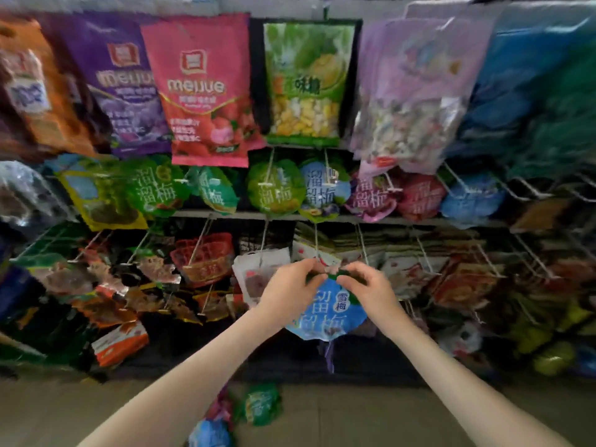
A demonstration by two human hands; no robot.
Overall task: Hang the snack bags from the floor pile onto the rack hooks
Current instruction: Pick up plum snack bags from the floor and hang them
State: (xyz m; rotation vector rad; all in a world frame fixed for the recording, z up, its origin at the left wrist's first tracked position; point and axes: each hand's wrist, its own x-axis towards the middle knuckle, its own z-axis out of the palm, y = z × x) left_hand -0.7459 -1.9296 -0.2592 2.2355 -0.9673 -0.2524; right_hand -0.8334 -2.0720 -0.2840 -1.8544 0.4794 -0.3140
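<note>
A round blue snack bag [327, 312] hangs between my hands in front of the rack's lower rows. My left hand [288, 288] pinches its top edge on the left and my right hand [367, 288] pinches it on the right. The bag's top sits just below the tip of a wire hook [316, 243]. Whether the bag's hole is on the hook is hidden by my fingers. On the floor lies the pile: a green bag [261, 403], a blue bag [209, 433] and a purple one [222, 408].
The rack is full of hanging bags: a pink bag [206, 91] and a green bag [306, 82] in the top row, round green, blue and purple bags in the middle row, red and brown packets lower left. Bare wire hooks [425, 256] stick out at right.
</note>
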